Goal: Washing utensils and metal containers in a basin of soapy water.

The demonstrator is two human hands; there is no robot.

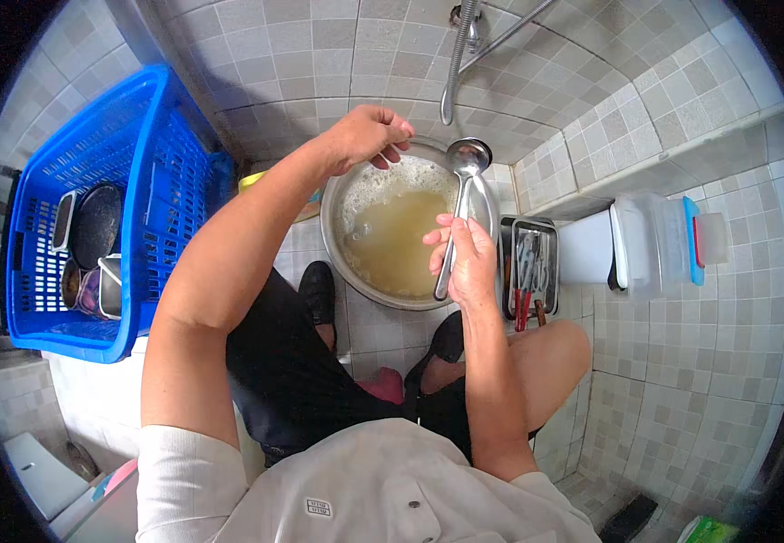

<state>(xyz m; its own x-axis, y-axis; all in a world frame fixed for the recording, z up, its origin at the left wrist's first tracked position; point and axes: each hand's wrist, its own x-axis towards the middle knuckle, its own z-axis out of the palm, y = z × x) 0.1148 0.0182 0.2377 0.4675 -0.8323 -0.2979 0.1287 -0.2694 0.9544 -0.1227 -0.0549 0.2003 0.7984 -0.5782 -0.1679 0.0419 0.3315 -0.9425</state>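
My right hand (465, 261) holds a stainless steel ladle (462, 197) by its handle, with the bowl end pointing away from me over the right side of a large round metal basin (337, 261). Cloudy yellowish water (402, 234) with white suds (402, 178) fills the basin. My left hand (375, 138) is raised over the basin's far rim, its fingers curled; no object shows in it. Behind the ladle, a shiny metal piece (484, 210) lies along the basin's right rim; its full shape is partly hidden.
To the left stands a blue plastic crate (137, 224) holding dark pans and metal containers. Right of the basin, a metal tray (553, 271) holds utensils with red handles (522, 305). Farther right are stacked plastic containers (649, 244). A metal shower hose (458, 64) hangs by the tiled wall.
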